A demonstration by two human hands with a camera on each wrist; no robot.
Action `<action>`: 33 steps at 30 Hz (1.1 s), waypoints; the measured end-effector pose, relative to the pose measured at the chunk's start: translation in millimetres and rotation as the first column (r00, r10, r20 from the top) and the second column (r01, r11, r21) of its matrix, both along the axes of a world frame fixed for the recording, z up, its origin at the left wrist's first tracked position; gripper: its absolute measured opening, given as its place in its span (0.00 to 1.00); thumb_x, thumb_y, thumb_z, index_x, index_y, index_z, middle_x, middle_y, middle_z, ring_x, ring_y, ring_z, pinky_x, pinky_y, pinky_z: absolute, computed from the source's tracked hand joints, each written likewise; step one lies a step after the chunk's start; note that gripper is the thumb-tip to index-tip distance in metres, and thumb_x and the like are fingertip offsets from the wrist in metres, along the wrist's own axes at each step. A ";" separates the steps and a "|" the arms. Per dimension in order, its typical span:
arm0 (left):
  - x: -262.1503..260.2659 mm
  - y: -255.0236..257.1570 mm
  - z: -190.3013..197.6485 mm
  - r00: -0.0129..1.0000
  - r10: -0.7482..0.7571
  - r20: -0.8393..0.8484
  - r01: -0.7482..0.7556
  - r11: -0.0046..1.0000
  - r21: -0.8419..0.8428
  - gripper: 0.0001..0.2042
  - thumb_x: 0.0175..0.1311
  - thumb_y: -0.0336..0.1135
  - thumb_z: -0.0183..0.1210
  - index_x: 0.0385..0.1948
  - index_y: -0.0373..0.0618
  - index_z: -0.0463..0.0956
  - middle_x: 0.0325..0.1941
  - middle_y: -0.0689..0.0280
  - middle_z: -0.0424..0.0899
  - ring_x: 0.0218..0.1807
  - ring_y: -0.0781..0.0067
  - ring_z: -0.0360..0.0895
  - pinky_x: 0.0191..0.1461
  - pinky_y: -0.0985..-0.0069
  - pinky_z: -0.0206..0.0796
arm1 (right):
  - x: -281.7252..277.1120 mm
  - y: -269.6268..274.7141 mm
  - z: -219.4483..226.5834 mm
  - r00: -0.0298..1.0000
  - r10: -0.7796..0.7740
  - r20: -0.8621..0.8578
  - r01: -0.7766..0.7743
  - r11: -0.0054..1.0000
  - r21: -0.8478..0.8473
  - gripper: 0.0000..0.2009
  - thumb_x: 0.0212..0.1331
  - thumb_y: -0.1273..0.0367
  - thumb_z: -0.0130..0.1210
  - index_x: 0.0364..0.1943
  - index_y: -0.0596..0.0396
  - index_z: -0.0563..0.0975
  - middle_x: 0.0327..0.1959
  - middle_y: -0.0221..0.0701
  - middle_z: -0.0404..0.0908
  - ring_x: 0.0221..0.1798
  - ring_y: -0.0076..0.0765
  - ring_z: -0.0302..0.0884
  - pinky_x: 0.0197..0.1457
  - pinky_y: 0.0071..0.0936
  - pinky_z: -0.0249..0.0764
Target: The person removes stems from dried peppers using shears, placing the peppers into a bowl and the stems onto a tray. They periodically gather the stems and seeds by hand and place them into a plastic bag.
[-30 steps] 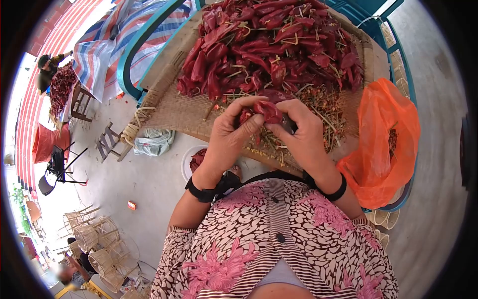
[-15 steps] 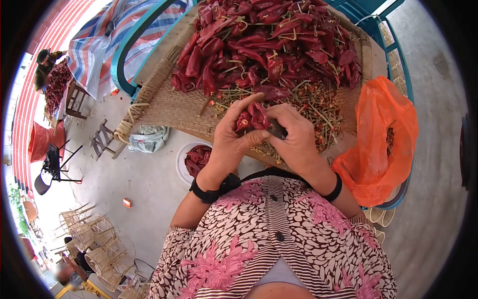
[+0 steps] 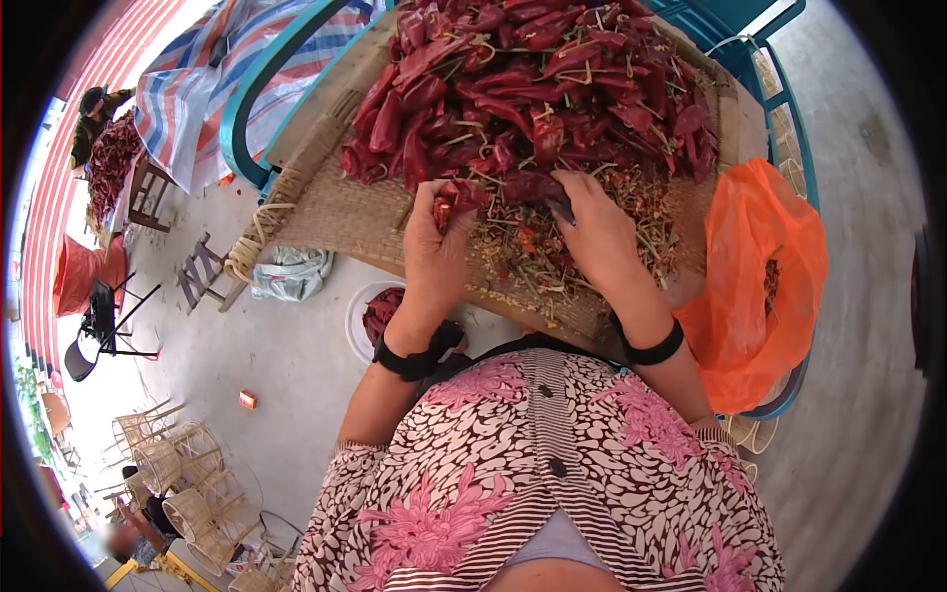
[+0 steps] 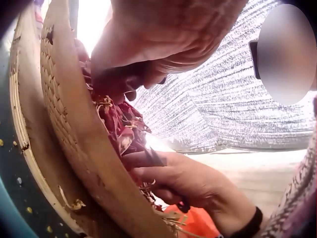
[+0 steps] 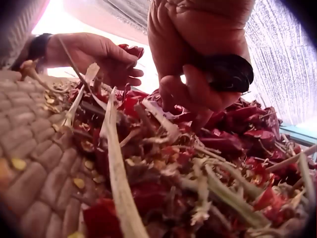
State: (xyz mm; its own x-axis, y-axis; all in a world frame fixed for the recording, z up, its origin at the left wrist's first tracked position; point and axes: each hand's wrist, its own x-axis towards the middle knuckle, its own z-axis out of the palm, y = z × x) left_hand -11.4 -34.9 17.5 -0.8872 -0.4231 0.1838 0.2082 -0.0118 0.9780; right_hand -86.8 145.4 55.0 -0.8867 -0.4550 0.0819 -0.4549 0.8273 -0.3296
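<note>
My left hand (image 3: 434,261) holds a crumpled dried red chili pepper (image 3: 459,197) between thumb and fingers, over the front of the woven tray (image 3: 326,212). To its right, my right hand (image 3: 604,237) reaches down to a dark red chili (image 3: 530,187) at the near edge of the chili pile (image 3: 533,89). Black-handled scissors (image 5: 230,73) are tucked in the right hand, a black loop showing in the right wrist view; the palm hides much of them. Loose cut stems (image 3: 523,266) and seeds lie below both hands.
An orange plastic bag (image 3: 755,296) hangs open at the right of the tray. On the floor at left stands a white basin (image 3: 357,321) with red chilies, near a pale plastic bag (image 3: 293,273). A teal metal frame (image 3: 237,128) surrounds the tray.
Both hands were together on a chili; now they are apart. The left keeps a chili and has shifted left, while the right has gone forward to the pile with the scissors.
</note>
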 end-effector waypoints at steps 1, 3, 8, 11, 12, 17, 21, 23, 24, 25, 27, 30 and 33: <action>-1.5 1.7 0.0 1.000 0.008 -0.022 -0.006 0.996 0.088 0.10 0.63 0.26 0.59 0.43 0.43 0.69 0.35 0.71 0.75 0.37 0.83 0.68 0.43 0.84 0.62 | -2.5 -2.6 -0.9 1.000 0.000 0.011 0.000 1.000 0.019 0.21 0.53 0.71 0.60 0.53 0.50 0.71 0.52 0.37 0.74 0.45 0.50 0.79 0.45 0.42 0.75; -1.0 3.0 0.7 0.999 0.015 -0.030 -0.010 0.985 0.174 0.10 0.63 0.27 0.60 0.41 0.43 0.68 0.34 0.74 0.74 0.35 0.86 0.67 0.41 0.85 0.62 | -5.1 -6.4 -0.8 0.999 0.001 0.035 -0.003 0.998 0.060 0.19 0.54 0.71 0.60 0.51 0.50 0.72 0.52 0.36 0.74 0.45 0.50 0.79 0.45 0.43 0.75; -2.9 7.1 11.0 0.993 0.052 0.105 -0.075 0.969 0.235 0.12 0.61 0.31 0.63 0.41 0.42 0.70 0.31 0.77 0.74 0.33 0.87 0.67 0.40 0.86 0.62 | -3.8 -4.6 9.4 0.996 -0.084 0.031 0.087 0.990 -0.111 0.12 0.56 0.69 0.59 0.44 0.52 0.75 0.40 0.36 0.80 0.42 0.45 0.80 0.42 0.39 0.74; -4.9 13.6 14.6 0.995 -0.028 0.099 0.003 0.971 0.240 0.11 0.61 0.32 0.64 0.41 0.42 0.72 0.32 0.76 0.75 0.34 0.88 0.68 0.41 0.86 0.63 | -0.7 -1.4 9.1 0.963 -0.177 0.203 0.245 0.891 -0.383 0.09 0.58 0.69 0.57 0.42 0.54 0.76 0.32 0.33 0.80 0.35 0.36 0.80 0.36 0.32 0.73; -5.5 17.7 15.0 0.997 -0.021 0.081 0.000 0.968 0.252 0.11 0.61 0.32 0.64 0.41 0.42 0.73 0.32 0.76 0.75 0.35 0.88 0.68 0.41 0.86 0.63 | -0.8 -0.5 8.9 0.942 -0.190 0.275 0.306 0.823 -0.478 0.08 0.59 0.69 0.57 0.41 0.55 0.76 0.30 0.32 0.80 0.31 0.32 0.79 0.34 0.29 0.72; -0.7 35.2 22.4 0.999 -0.037 0.005 0.035 0.970 0.240 0.12 0.62 0.31 0.62 0.45 0.41 0.73 0.36 0.74 0.77 0.37 0.87 0.71 0.44 0.86 0.65 | -4.3 6.4 13.3 0.899 -0.119 0.422 0.417 0.531 -0.738 0.07 0.62 0.70 0.55 0.41 0.56 0.75 0.24 0.22 0.73 0.19 0.17 0.65 0.21 0.17 0.60; -4.6 37.8 32.4 0.979 -0.199 -0.041 0.202 0.930 0.309 0.18 0.63 0.31 0.62 0.54 0.41 0.71 0.44 0.71 0.79 0.42 0.87 0.72 0.44 0.86 0.67 | 6.4 6.2 20.3 0.688 0.198 0.698 0.628 0.320 -0.709 0.07 0.63 0.68 0.56 0.41 0.54 0.74 0.22 0.20 0.69 0.16 0.13 0.59 0.16 0.15 0.53; -7.6 36.3 30.0 0.963 -0.259 -0.073 0.268 0.911 0.313 0.22 0.62 0.32 0.62 0.58 0.41 0.69 0.48 0.71 0.79 0.45 0.86 0.73 0.45 0.85 0.67 | 14.5 4.4 17.0 0.527 0.379 0.760 0.718 0.279 -0.637 0.08 0.63 0.68 0.57 0.42 0.53 0.74 0.22 0.20 0.69 0.15 0.13 0.59 0.16 0.14 0.52; -8.3 35.2 28.4 0.950 -0.303 -0.075 0.310 0.893 0.325 0.21 0.62 0.32 0.62 0.57 0.41 0.70 0.48 0.71 0.79 0.45 0.85 0.73 0.46 0.85 0.67 | 17.3 3.6 15.3 0.439 0.466 0.769 0.760 0.265 -0.594 0.08 0.63 0.67 0.57 0.42 0.52 0.74 0.22 0.20 0.69 0.15 0.12 0.58 0.15 0.14 0.52; -8.5 34.6 27.3 0.935 -0.347 -0.077 0.352 0.873 0.338 0.21 0.62 0.32 0.62 0.57 0.41 0.70 0.48 0.71 0.79 0.45 0.85 0.73 0.47 0.84 0.67 | 19.6 2.5 14.3 0.430 0.472 0.770 0.760 0.271 -0.591 0.07 0.63 0.67 0.57 0.42 0.52 0.74 0.22 0.20 0.69 0.15 0.12 0.58 0.15 0.14 0.51; -7.2 35.8 29.5 0.918 -0.387 -0.081 0.387 0.838 0.385 0.18 0.62 0.30 0.62 0.54 0.40 0.73 0.47 0.71 0.79 0.45 0.84 0.73 0.50 0.82 0.67 | 23.6 1.7 12.9 0.410 0.483 0.774 0.763 0.283 -0.581 0.07 0.64 0.67 0.56 0.42 0.51 0.74 0.22 0.19 0.69 0.15 0.11 0.57 0.15 0.13 0.50; -6.0 33.5 21.7 0.945 -0.317 -0.079 0.326 0.935 0.142 0.15 0.63 0.27 0.61 0.51 0.41 0.75 0.44 0.70 0.79 0.44 0.84 0.73 0.46 0.84 0.69 | 26.3 2.9 16.3 0.508 0.381 0.773 0.676 0.380 -0.631 0.07 0.65 0.67 0.54 0.44 0.50 0.75 0.23 0.17 0.70 0.15 0.09 0.56 0.16 0.11 0.49; -4.7 31.0 26.0 0.965 -0.259 -0.034 0.261 0.959 0.113 0.13 0.63 0.25 0.59 0.49 0.42 0.76 0.43 0.68 0.78 0.43 0.84 0.74 0.42 0.84 0.71 | 30.4 2.1 25.8 0.703 0.247 0.667 0.595 0.309 -0.742 0.08 0.66 0.67 0.54 0.45 0.50 0.77 0.24 0.16 0.72 0.16 0.06 0.54 0.17 0.10 0.47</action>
State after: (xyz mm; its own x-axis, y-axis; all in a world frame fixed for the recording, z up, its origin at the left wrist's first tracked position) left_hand -16.1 -3.9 43.5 -0.9664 -0.1974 0.1647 0.2009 -0.1804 0.9629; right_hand -56.4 147.5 80.9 -0.9262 -0.2839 -0.2482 0.3009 -0.1598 -0.9402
